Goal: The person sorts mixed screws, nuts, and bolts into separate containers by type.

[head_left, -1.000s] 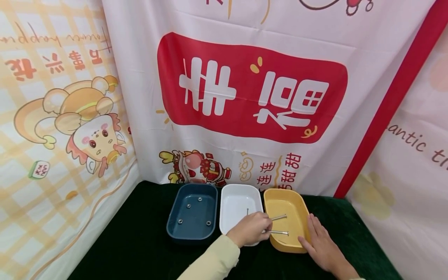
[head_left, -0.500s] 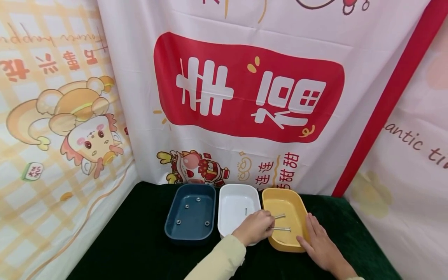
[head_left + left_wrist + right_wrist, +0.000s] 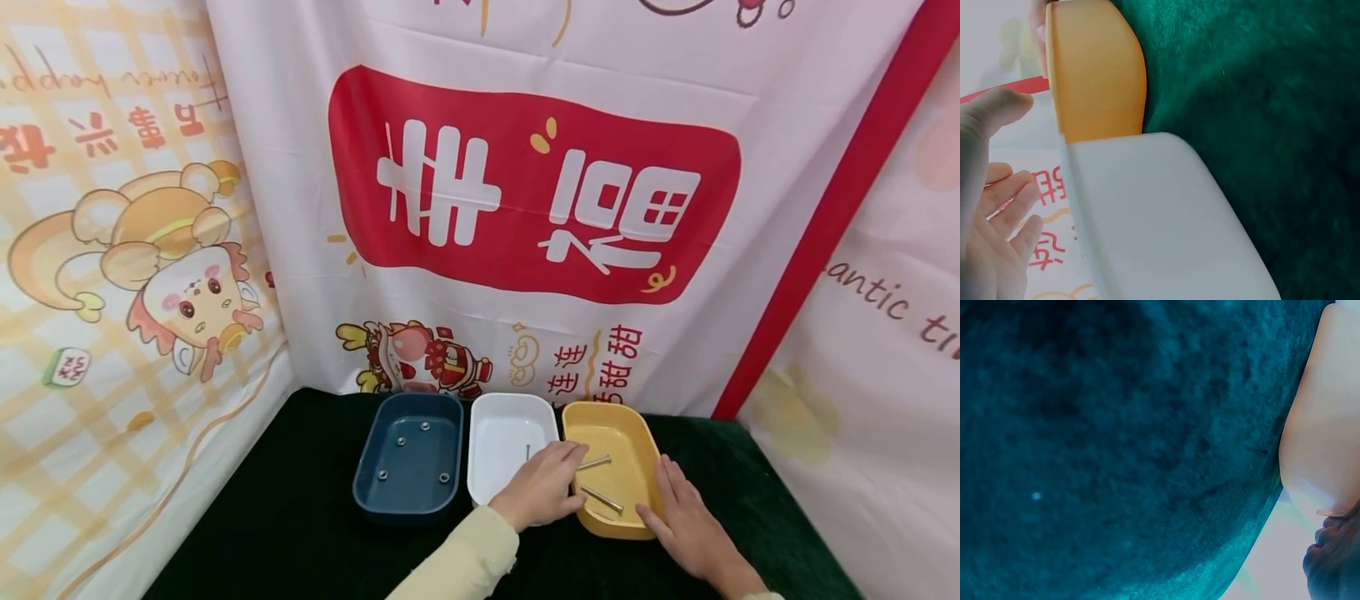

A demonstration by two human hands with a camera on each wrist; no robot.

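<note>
My left hand (image 3: 542, 485) hovers over the border between the white tray (image 3: 495, 450) and the yellow tray (image 3: 628, 442). Its fingers are loosely spread and hold nothing; the left wrist view confirms thumb and fingers apart. Two long metal bolts lie in the yellow tray: one bolt (image 3: 597, 461) near the middle, another bolt (image 3: 602, 500) slanting toward the front. A thin screw-like piece (image 3: 528, 452) shows in the white tray, partly hidden by the hand. My right hand (image 3: 692, 523) rests with straight fingers against the yellow tray's right wall.
Left of the white tray stands a dark blue tray (image 3: 411, 496) with several small nuts inside. All trays sit side by side on a dark green cloth (image 3: 277, 525). A printed curtain (image 3: 450, 342) hangs right behind them.
My left hand has let go of the front bolt, which now lies slanted in the yellow tray, and its fingers have opened out. The right hand keeps its place.
</note>
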